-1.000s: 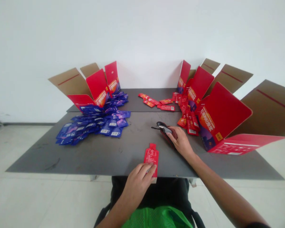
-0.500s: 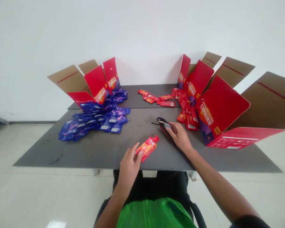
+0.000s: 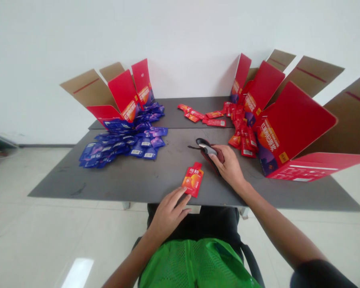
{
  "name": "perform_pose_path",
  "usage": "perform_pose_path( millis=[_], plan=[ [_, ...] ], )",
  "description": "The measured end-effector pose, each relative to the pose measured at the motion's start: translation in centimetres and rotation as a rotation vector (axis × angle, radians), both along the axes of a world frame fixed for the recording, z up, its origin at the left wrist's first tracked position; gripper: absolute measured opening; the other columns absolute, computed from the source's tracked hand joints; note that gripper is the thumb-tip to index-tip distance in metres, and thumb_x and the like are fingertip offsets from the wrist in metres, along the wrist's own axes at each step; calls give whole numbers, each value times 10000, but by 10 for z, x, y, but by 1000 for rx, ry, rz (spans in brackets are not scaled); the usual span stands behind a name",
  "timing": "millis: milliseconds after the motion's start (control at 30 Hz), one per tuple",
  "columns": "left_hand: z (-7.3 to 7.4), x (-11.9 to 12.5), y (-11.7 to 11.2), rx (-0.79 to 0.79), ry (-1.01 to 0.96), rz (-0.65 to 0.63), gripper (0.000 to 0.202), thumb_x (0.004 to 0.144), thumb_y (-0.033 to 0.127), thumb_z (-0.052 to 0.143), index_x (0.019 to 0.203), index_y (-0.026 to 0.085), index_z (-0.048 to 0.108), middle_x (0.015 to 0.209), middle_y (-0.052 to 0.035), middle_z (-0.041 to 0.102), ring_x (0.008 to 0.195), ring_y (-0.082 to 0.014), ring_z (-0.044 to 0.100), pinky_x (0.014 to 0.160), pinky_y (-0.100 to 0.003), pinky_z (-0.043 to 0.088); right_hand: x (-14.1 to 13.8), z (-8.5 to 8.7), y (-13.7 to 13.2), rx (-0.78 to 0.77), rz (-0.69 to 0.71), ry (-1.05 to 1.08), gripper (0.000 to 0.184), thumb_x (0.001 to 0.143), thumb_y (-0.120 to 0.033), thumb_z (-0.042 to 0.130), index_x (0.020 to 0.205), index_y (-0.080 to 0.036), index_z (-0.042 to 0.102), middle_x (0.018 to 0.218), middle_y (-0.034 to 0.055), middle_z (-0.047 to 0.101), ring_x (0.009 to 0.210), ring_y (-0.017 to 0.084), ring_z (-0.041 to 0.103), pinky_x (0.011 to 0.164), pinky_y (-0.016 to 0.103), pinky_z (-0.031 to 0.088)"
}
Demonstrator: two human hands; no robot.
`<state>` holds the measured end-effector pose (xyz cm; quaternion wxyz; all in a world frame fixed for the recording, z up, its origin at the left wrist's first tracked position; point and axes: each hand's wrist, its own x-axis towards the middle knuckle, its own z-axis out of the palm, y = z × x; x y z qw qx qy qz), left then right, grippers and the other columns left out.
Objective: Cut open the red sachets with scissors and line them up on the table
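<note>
A red gel pouch (image 3: 193, 181) with an orange picture and printed lettering lies face up on the grey table top (image 3: 114, 180). My left hand (image 3: 168, 214) rests just below it, fingers loosely apart, holding nothing. Its fingertips are close to the pouch's lower corner. To the right, my right hand (image 3: 229, 167) grips a dark red flat item (image 3: 211, 158). A small black and grey tool (image 3: 205, 147), possibly scissors, sits against that item, partly hidden by my fingers.
A heap of blue sachets (image 3: 120, 146) lies at the left, before an open red carton (image 3: 120, 96). Red sachets (image 3: 241, 138) lie scattered at the right and far side, near several more open red cartons (image 3: 294, 120). A white wall stands behind the table.
My left hand has turned the red pouch over, front side up, and let go of it on the table. My right hand stays in place. The view has tilted slightly.
</note>
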<state>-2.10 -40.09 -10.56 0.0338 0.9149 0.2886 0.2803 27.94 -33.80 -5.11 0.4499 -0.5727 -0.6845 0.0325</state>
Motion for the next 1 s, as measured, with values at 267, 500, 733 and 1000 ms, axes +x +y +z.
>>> perform_pose_path(
  millis=[267,500,733,1000],
  plan=[
    [-2,7,0,-27,77,79,308,1082,291,550,1349,181,660,1289,-104,721,1171,-281,665,1035,-474,524,-76,-9,-23,-90,528,-324,315,1016,-399,622,1300,-264,640,1297,86,685,1189,269,620,1012,450,515],
    [-1,8,1,-50,13,57,340,1067,264,585,1398,197,626,1371,-88,688,1280,-268,610,1058,-444,502,-30,-3,38,-130,233,-351,306,980,-347,675,1272,-257,674,1286,110,681,1131,309,624,980,493,516],
    [-5,8,-2,-82,4,80,323,1064,259,586,1374,194,652,1336,-85,705,1235,-277,628,1046,-453,497,-68,7,-14,-88,479,-272,318,1023,-401,602,1313,-273,634,1320,76,675,1179,257,622,1020,441,518],
    [-5,7,0,-127,-46,62,365,1054,247,605,1417,210,622,1382,-78,682,1301,-265,595,1071,-439,493,-40,-11,39,-147,321,-379,309,972,-347,678,1266,-253,675,1230,104,696,1106,296,632,966,485,528]
  ],
)
